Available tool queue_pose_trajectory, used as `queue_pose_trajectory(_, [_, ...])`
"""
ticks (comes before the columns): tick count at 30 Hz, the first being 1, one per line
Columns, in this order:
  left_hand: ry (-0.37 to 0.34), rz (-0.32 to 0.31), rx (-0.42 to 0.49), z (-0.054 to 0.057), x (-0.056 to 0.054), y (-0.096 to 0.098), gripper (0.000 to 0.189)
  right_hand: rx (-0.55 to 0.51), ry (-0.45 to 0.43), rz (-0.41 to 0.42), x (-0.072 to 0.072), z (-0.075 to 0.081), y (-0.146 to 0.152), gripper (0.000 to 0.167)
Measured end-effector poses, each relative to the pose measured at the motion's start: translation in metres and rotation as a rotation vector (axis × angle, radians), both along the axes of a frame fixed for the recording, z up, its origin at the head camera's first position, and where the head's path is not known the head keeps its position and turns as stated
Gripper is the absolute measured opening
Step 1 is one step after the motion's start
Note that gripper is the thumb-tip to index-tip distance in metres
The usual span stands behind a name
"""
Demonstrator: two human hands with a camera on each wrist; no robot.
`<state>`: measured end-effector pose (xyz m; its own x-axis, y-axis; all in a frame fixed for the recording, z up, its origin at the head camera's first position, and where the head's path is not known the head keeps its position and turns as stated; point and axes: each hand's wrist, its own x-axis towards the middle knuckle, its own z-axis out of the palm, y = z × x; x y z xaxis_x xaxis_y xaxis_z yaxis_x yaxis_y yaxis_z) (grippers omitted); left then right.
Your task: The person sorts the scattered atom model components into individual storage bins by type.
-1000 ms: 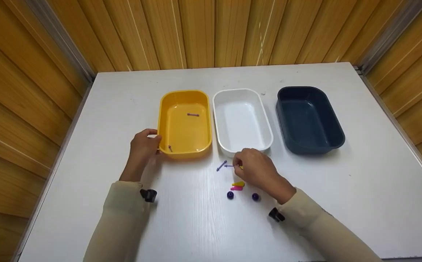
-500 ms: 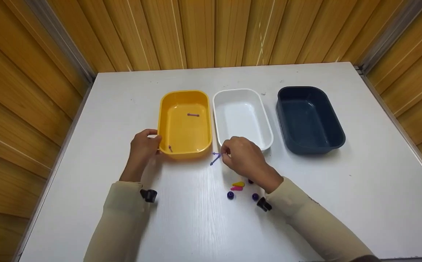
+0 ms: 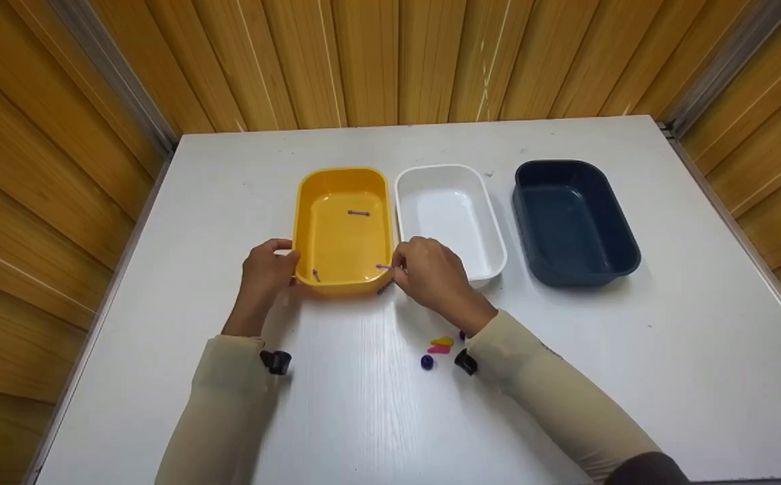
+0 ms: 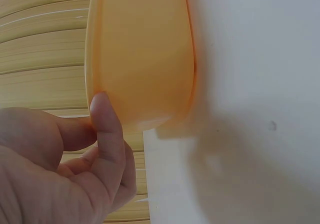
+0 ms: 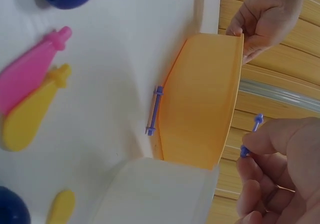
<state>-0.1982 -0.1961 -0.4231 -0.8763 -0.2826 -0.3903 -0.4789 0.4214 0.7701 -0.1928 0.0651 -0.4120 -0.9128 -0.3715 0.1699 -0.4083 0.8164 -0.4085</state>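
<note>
My right hand (image 3: 431,273) pinches a thin purple rod with knobbed ends (image 5: 258,120) between thumb and fingertip. In the head view the rod overlaps the near right corner of the yellow bin (image 3: 310,286). A second purple rod (image 5: 155,109) shows close against the outside of that bin's front wall. With thumb and fingers my left hand (image 3: 269,268) holds the bin's left rim, near its front corner. Inside lie two more purple rods, one towards the back (image 3: 358,213) and one at the front left (image 3: 316,275).
A white bin (image 3: 498,259) stands close to the yellow one, with a dark blue bin (image 3: 582,277) farther right. Near the right sleeve lie yellow (image 3: 442,341) and pink (image 3: 439,349) paddle-shaped pieces and a dark purple bead (image 3: 427,362); the sleeve covers other beads.
My right hand has moved up and left, bringing the pinched rod to the yellow bin's corner. The second rod has also shifted up and left. My left hand has stayed put.
</note>
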Motion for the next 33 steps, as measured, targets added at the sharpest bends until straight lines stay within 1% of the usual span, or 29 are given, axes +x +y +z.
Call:
queue_pose_trajectory(6, [-0.014,0.013,0.002,-0.001,0.0,0.001,0.039,0.046,-0.06,-0.02,-0.008,0.001,-0.012,0.008])
queue_pose_trajectory(10, [-0.009,0.005,-0.004,-0.002,0.0,0.001,0.039,0.085,-0.104,-0.037,-0.012,0.0,-0.016,0.008])
queue_pose_trajectory(16, [-0.011,0.006,-0.007,-0.003,0.0,0.0,0.039,0.101,-0.14,-0.049,-0.016,-0.002,-0.02,0.009])
queue_pose_trajectory(19, [-0.007,0.003,-0.008,-0.003,0.0,0.0,0.039,0.095,-0.14,-0.051,-0.016,-0.004,-0.02,0.009])
queue_pose_trajectory(23, [0.041,-0.015,-0.013,-0.005,0.002,-0.001,0.039,0.072,-0.105,-0.036,-0.014,-0.004,-0.018,0.01])
queue_pose_trajectory(26, [0.063,-0.017,-0.009,-0.005,0.002,-0.002,0.038,0.056,-0.077,-0.017,-0.013,-0.003,-0.017,0.009])
queue_pose_trajectory(33, [0.011,-0.008,-0.001,-0.003,-0.001,-0.002,0.04,0.028,-0.063,0.004,-0.007,-0.001,-0.014,0.012])
